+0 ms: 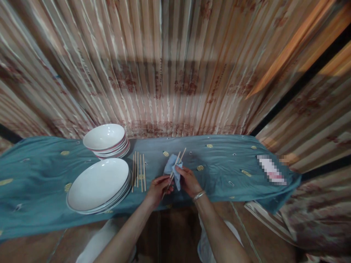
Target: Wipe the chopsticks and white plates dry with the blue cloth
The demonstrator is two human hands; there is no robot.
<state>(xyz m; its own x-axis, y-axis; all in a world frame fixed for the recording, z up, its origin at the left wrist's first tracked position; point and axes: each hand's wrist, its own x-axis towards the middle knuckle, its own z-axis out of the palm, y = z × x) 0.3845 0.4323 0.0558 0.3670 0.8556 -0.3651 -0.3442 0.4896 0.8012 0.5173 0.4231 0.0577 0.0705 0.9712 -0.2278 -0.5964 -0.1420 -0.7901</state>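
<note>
My left hand [159, 189] is closed around the lower part of a pair of wooden chopsticks [183, 153], which slant up and to the right. With my right hand [189, 180], I pinch a light blue cloth [170, 163] against the chopsticks higher up. The cloth is bunched around their middle, and one corner hangs down between my hands. A bracelet circles my right wrist. Left of my hands, several loose chopsticks [141, 173] lie side by side on the teal tablecloth [219, 175].
A stack of large white plates [98, 186] stands at the left, with a stack of red-rimmed white bowls [105, 137] behind it. A blurred-out pale item [270, 170] lies at the far right. Patterned curtains [170, 73] hang behind the table.
</note>
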